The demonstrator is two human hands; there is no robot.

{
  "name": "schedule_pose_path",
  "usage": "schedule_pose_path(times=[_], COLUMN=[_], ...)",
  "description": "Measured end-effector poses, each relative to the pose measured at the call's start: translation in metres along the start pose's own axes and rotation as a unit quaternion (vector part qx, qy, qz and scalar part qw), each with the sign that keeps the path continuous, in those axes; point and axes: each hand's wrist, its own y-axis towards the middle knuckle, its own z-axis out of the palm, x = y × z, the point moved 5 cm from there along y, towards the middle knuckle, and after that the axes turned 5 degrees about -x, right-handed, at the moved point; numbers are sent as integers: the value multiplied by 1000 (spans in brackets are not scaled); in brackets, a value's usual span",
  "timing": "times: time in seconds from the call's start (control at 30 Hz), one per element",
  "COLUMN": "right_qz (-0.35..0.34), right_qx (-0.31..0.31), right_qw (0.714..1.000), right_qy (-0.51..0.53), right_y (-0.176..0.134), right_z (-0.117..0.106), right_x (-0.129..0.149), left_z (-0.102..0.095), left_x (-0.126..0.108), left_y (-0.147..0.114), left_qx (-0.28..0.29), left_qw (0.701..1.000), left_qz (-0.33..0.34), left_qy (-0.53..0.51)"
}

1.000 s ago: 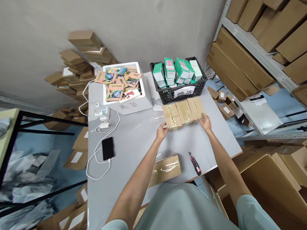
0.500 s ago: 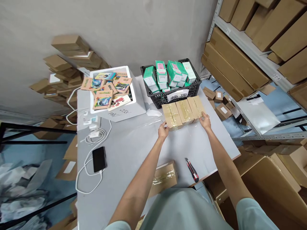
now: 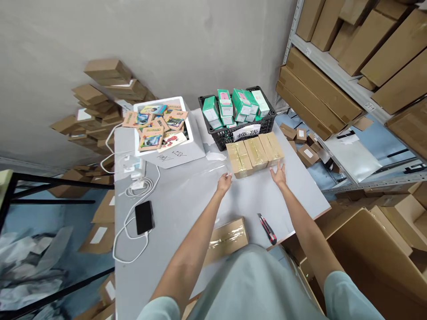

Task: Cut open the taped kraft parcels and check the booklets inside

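Observation:
Three small cardboard boxes (image 3: 256,153) sealed with clear tape stand side by side against the front of a black crate (image 3: 220,140). My left hand (image 3: 224,182) is just off their lower left corner, holding nothing, its fingers loosely parted. My right hand (image 3: 279,174) is spread open close to the front edge of the rightmost box; whether a fingertip touches it I cannot tell. A longer taped cardboard box (image 3: 228,240) lies near my body, partly behind my left forearm. Right of it rests a red and black utility knife (image 3: 267,229).
Green and white boxes (image 3: 243,104) fill the crate. Left of it, a white foam box (image 3: 183,155) holds several illustrated packs (image 3: 151,138). A phone (image 3: 144,218) with a white cable lies on the table's left side. Shelves of cartons (image 3: 320,102) rise at the right.
Both hands have let go of the row of boxes and drawn back slightly toward me. The right fingers have spread. The whole view has shifted a little.

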Motion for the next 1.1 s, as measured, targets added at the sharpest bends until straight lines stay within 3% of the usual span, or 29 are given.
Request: schedule_pose_path(times=[0.1, 0.27, 0.33, 0.4, 0.5, 0.6, 0.7, 0.83, 0.93, 1.1], right_qz=[-24, -20, -10, -2, -1, -17, -46, -97, -80, -60], right_qx=[21, 59, 82, 107, 145, 181, 210, 208, 203, 211], right_qw=[998, 992, 989, 985, 979, 971, 964, 968, 972, 975], right_qy=[45, 105, 121, 132, 145, 157, 158, 106, 81, 35], right_y=[-79, -225, -267, -295, -312, -314, -310, -305, -310, -330], right_z=[19, 38, 42, 44, 50, 56, 53, 31, 17, 12], right_x=[-27, -74, -85, -89, -83, -64, -41, -20, -19, -37], left_z=[-39, -114, -127, -127, -110, -93, -84, -79, -74, -59], left_x=[38, 120, 148, 166, 173, 167, 161, 155, 153, 159], left_y=[-46, -153, -197, -237, -278, -293, -292, -286, -285, -289], left_qx=[6, -30, -37, -28, 3, 13, 11, 15, 21, 27], left_qw=[998, 987, 979, 972, 968, 972, 975, 979, 980, 978], left_qz=[-52, -154, -194, -219, -214, -174, -151, -110, -89, -87], left_qy=[-19, -39, -57, -83, -130, -156, -163, -173, -179, -185])
